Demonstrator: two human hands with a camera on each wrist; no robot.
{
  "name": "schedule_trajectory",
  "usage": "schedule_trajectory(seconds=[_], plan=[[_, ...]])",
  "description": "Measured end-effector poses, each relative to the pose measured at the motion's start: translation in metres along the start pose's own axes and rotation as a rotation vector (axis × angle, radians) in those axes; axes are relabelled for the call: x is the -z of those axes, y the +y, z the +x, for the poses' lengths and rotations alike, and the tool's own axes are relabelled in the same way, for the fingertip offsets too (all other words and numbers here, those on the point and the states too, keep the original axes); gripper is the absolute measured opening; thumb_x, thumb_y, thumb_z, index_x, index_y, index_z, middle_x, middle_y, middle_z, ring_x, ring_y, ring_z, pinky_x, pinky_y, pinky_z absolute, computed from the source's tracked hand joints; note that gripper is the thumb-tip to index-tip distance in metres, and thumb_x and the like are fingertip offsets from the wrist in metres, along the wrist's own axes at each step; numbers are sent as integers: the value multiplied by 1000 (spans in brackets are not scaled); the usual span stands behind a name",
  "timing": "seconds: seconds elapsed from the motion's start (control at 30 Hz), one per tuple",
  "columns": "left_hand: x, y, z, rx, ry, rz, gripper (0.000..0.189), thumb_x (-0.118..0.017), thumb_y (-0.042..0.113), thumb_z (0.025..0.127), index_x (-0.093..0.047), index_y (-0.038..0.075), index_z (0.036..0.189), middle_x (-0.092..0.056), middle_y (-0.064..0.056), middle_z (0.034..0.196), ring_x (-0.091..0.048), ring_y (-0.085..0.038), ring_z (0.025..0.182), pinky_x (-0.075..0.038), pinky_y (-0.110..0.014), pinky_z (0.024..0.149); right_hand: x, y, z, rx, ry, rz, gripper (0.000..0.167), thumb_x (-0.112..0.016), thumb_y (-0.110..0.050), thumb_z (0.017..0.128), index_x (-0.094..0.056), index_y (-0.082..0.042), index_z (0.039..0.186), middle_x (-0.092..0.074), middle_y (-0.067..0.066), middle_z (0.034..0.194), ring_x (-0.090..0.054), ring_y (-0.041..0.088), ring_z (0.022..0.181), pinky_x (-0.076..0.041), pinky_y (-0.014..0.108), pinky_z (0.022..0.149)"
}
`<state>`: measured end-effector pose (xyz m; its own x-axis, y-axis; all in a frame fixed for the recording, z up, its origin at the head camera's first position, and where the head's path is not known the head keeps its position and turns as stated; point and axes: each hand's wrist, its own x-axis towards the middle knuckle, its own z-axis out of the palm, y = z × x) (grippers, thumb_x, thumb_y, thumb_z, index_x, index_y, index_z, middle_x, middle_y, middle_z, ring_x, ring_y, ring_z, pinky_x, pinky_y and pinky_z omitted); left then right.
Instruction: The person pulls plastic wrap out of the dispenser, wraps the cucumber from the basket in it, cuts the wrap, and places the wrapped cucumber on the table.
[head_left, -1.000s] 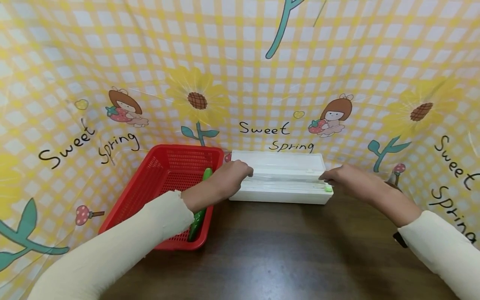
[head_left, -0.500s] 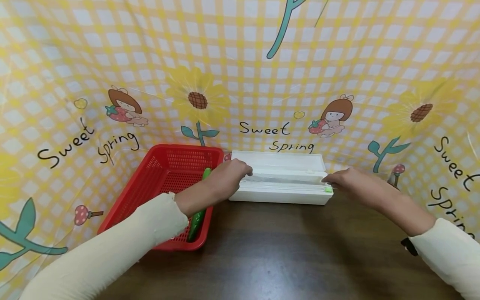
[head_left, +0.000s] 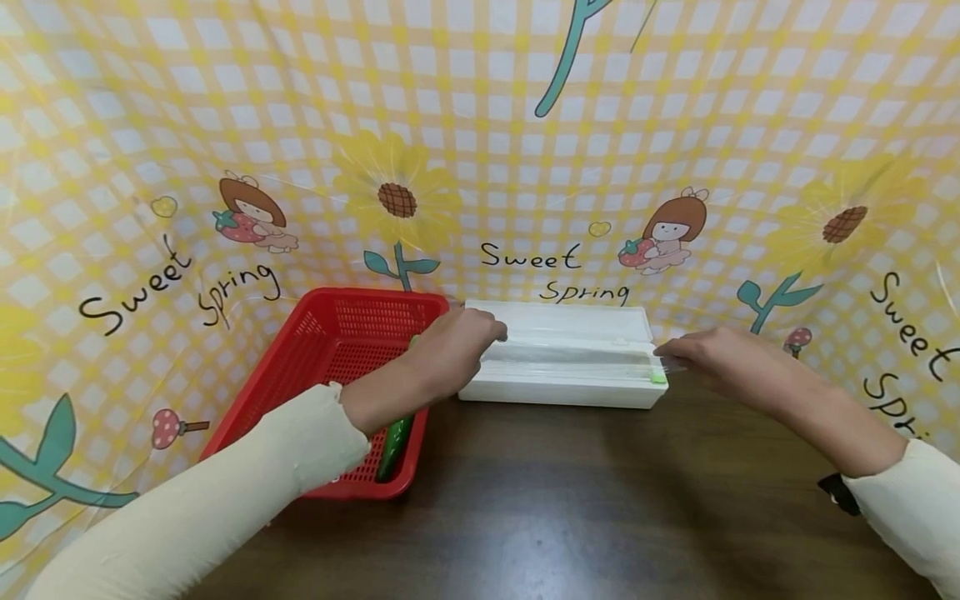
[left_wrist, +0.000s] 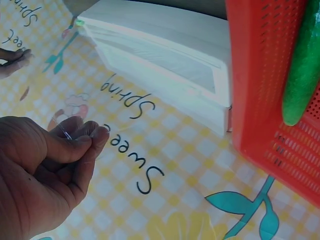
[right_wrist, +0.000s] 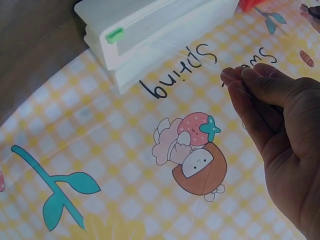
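Note:
A long white cling film dispenser box [head_left: 555, 393] lies on the table with its lid raised at the back and a green slider [head_left: 657, 377] at its right end. My left hand [head_left: 459, 350] is over the box's left end, thumb and fingertips pinching clear cling film, as the left wrist view [left_wrist: 55, 170] also shows. Past the right end, my right hand [head_left: 723, 362] pinches the film's other side; thin strands run from those fingertips in the right wrist view. The film [head_left: 570, 357] spans between both hands, nearly invisible.
Left of the box stands a red plastic basket [head_left: 262, 379] holding a green cucumber [head_left: 395, 446], partly covered by my left arm. A brown wooden table [head_left: 540, 500] extends in front. A yellow checked cloth [head_left: 510, 167] hangs close behind everything.
My right hand has shifted slightly right, beyond the box's end, with film trailing at its fingertips. My left hand has barely moved. Box and basket stay in place.

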<state>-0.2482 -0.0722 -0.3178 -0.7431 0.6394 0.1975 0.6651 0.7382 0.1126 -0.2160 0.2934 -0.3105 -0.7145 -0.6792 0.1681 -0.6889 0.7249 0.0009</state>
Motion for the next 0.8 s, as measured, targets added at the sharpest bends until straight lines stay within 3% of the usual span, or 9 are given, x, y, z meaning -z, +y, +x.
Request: schedule_trajectory(seconds=[0.17, 0.37, 0.47, 0.6, 0.7, 0.8], plan=[[6, 6, -4, -14, 12, 5, 37, -60, -16, 89, -77, 6, 114, -78, -10, 114, -74, -22, 105, -54, -46, 100, 2, -1, -7, 30, 55, -19, 30, -74, 4, 86, -75, -12, 111, -79, -1, 100, -75, 15, 84, -59, 32, 68], [14, 11, -12, -30, 29, 18, 41, -59, -20, 84, -77, 4, 112, -77, -10, 110, -73, -23, 101, -44, -57, 112, 5, -5, -13, 67, 110, -56, 34, -77, 4, 83, -75, -15, 111, -79, -3, 97, -74, 12, 77, -55, 27, 59], [17, 14, -16, -25, 33, 17, 43, -59, -21, 82, -77, 4, 112, -77, -10, 108, -73, -23, 99, -44, -55, 112, 7, -9, -16, 86, 134, -59, 36, -78, 4, 82, -75, -16, 111, -79, -4, 98, -73, 11, 77, -55, 26, 59], [21, 18, -22, 8, 19, -9, 42, -64, -18, 83, -77, 6, 115, -77, -8, 110, -73, -23, 100, -61, -41, 88, 11, -15, -21, 95, 144, -70, 37, -78, 4, 81, -74, -17, 112, -79, -4, 100, -74, 10, 80, -57, 25, 62], [23, 22, -28, 33, 3, -42, 41, -70, -14, 83, -76, 7, 117, -76, -7, 114, -73, -23, 101, -62, -35, 67, 13, -18, -26, 90, 139, -81, 39, -78, 4, 82, -73, -16, 115, -79, -2, 103, -76, 13, 85, -59, 27, 66], [23, 26, -35, 22, 10, -60, 40, -72, -14, 81, -76, 6, 116, -77, -8, 112, -73, -24, 100, -62, -35, 69, 12, -21, -31, 104, 137, -98, 43, -76, 6, 82, -72, -16, 118, -79, -2, 105, -76, 15, 88, -60, 29, 70]])
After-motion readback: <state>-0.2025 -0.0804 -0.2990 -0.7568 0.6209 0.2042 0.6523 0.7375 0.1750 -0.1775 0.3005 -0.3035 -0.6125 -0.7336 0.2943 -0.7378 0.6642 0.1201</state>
